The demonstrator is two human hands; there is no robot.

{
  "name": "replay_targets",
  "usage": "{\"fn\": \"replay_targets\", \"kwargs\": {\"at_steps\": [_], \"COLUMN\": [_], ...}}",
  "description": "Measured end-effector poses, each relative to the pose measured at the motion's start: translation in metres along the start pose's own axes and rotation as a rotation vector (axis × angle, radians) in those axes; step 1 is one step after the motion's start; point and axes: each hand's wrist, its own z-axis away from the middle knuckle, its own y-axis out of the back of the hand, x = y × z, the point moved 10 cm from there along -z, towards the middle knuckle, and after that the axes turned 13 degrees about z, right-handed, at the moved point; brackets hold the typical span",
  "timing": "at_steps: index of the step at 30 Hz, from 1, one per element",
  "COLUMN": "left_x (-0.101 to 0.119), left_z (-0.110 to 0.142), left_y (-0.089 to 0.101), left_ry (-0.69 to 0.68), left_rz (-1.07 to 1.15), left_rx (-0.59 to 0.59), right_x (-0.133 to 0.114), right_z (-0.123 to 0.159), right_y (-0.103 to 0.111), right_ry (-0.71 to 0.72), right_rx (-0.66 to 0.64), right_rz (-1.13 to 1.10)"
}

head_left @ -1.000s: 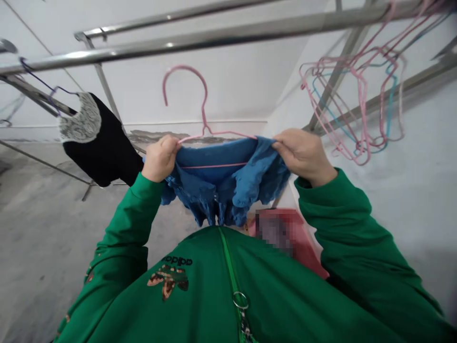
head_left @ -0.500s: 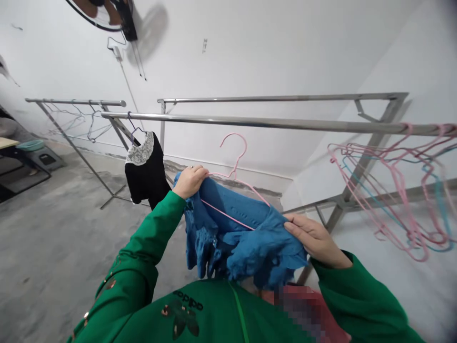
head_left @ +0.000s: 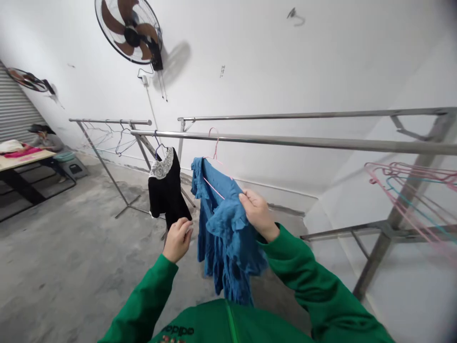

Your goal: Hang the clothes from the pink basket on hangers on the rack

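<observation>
A blue ruffled dress [head_left: 223, 233] hangs on a pink wire hanger [head_left: 214, 148], whose hook is level with the front steel rail [head_left: 285, 141]. I cannot tell if the hook sits over the rail. My right hand [head_left: 259, 214] pinches the ruffled shoulder of the dress. My left hand [head_left: 177, 239] holds nothing, with its fingers loosely curled, and is just below a black dress with a lace collar [head_left: 166, 186], which hangs from the same rail on a dark hanger [head_left: 158, 143]. Green sleeves cover both my arms.
Several pink and blue wire hangers [head_left: 410, 190] hang at the right. A second rail [head_left: 314, 115] runs behind the first, and another rack [head_left: 110, 121] stands to the left. A seated person [head_left: 44, 138] is beside a table [head_left: 24, 160] at the far left. A wall fan [head_left: 130, 31] is overhead.
My view has tilted up and shows more wall. My left hand has let go of the dress and dropped lower, while the dress and hanger now hang higher, near the rail.
</observation>
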Motion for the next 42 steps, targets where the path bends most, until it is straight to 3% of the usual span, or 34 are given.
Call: {"fn": "replay_targets", "kwargs": {"at_steps": [4,7,13,20,29,33,35,36,38,40,42], "left_x": [-0.017,-0.025,-0.034,-0.045,-0.038,-0.037,-0.035,-0.033,-0.026,-0.016,-0.005], "left_z": [0.051,0.079,0.110,0.117,0.120,0.127,0.127,0.126,0.122,0.116,0.111], "left_y": [0.001,-0.003,-0.006,-0.007,-0.027,-0.037,-0.043,-0.046,-0.055,-0.066,-0.081], "left_ry": [0.108,0.182,0.266,0.336,0.289,0.296,0.293,0.286,0.254,0.198,0.141], "left_rz": [0.045,0.097,0.147,0.187,0.197,0.206,0.226,0.240,0.275,0.323,0.372], "left_rx": [0.019,-0.006,-0.023,-0.032,-0.105,-0.163,-0.207,-0.235,-0.303,-0.385,-0.466], "right_x": [-0.020,-0.030,-0.042,-0.034,-0.035,-0.048,-0.040,-0.028,0.015,0.077,0.145], "right_z": [-0.034,-0.054,-0.076,-0.082,-0.081,-0.050,-0.020,-0.001,0.043,0.099,0.161], "right_y": [-0.050,-0.088,-0.145,-0.178,-0.205,-0.199,-0.192,-0.192,-0.205,-0.209,-0.181], "right_ry": [-0.002,-0.051,-0.143,-0.196,-0.186,0.019,0.115,0.141,0.105,-0.078,-0.380], "right_rx": [0.054,0.024,-0.076,-0.106,-0.192,-0.095,-0.025,-0.052,-0.266,-0.506,-0.541], "right_rz": [0.139,0.294,0.510,0.563,0.528,0.426,0.390,0.380,0.390,0.415,0.467]}}
